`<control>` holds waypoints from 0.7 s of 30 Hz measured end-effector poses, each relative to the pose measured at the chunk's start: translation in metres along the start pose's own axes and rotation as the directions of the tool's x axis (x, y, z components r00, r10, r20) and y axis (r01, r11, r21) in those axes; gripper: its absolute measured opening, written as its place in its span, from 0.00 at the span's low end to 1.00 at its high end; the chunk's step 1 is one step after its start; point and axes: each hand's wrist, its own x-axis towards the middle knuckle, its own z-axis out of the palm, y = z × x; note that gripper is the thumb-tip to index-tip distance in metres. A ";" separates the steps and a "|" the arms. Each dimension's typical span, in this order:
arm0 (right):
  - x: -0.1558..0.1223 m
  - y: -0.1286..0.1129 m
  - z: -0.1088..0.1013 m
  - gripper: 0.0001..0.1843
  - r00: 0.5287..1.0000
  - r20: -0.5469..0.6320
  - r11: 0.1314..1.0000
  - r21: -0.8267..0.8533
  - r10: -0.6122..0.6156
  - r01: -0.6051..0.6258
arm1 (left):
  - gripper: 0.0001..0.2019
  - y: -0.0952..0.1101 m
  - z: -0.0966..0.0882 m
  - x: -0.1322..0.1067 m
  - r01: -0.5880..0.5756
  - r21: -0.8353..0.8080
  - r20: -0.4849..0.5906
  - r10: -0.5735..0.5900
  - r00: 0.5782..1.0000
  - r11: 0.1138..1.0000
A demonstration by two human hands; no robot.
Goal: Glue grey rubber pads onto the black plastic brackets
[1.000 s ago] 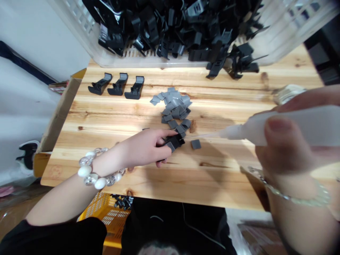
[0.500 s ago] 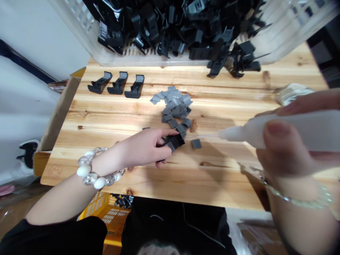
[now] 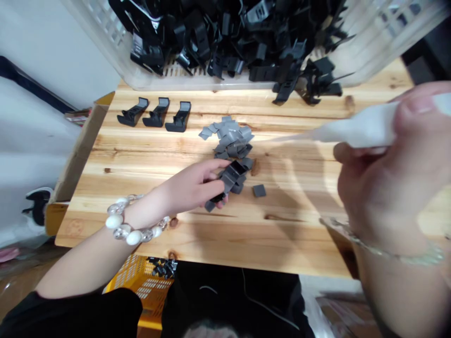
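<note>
Two hands work over a wooden table (image 3: 299,234). Your left hand (image 3: 188,185) holds a black plastic clip (image 3: 231,174), fingers curled closely around it, at the near edge of a heap of small gray pads (image 3: 230,138). Your right hand (image 3: 384,171), at the right, pinches a white squeeze bottle (image 3: 355,129), its thin nozzle pointing left toward the heap. One loose pad (image 3: 259,190) lies just right of the clip. Three black clips (image 3: 155,115) stand in a row at far left, near a translucent basket (image 3: 380,47) piled with more clips.
</note>
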 end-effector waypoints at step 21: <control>-0.038 0.018 0.011 0.09 0.509 0.630 0.767 -0.230 0.586 -0.599 | 0.09 -0.012 0.014 0.008 -0.179 -0.212 -0.066 0.169 0.983 0.961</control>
